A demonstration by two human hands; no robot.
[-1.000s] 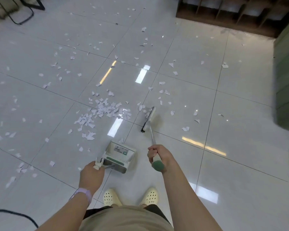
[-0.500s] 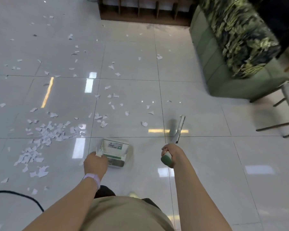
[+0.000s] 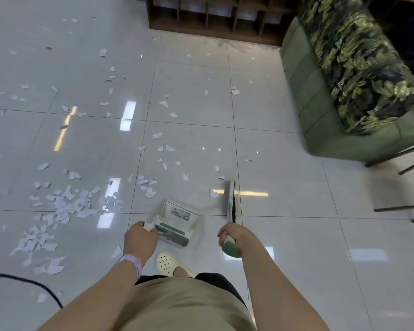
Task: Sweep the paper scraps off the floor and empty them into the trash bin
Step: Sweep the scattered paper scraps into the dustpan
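White paper scraps [image 3: 65, 206] lie in a loose heap on the glossy tiles at left, with more scattered scraps [image 3: 164, 149] further ahead. My left hand [image 3: 141, 237] grips the handle of a white and green dustpan [image 3: 178, 220] that hangs just in front of my feet. My right hand [image 3: 234, 236] is closed around the green-tipped handle of a broom, whose head [image 3: 230, 199] rests on the floor to the right of the dustpan, beside one scrap [image 3: 213, 194]. No trash bin is in view.
A green sofa [image 3: 320, 99] with a leaf-patterned cover stands at right. A dark wooden shelf unit [image 3: 215, 17] is at the back. Chair legs [image 3: 402, 209] jut in at far right. A black cable [image 3: 24, 281] curves across the floor at bottom left.
My view has swung to the right, bringing the sofa into sight. The broom head has moved from the left of centre to the right of the dustpan and now sits closer to me.
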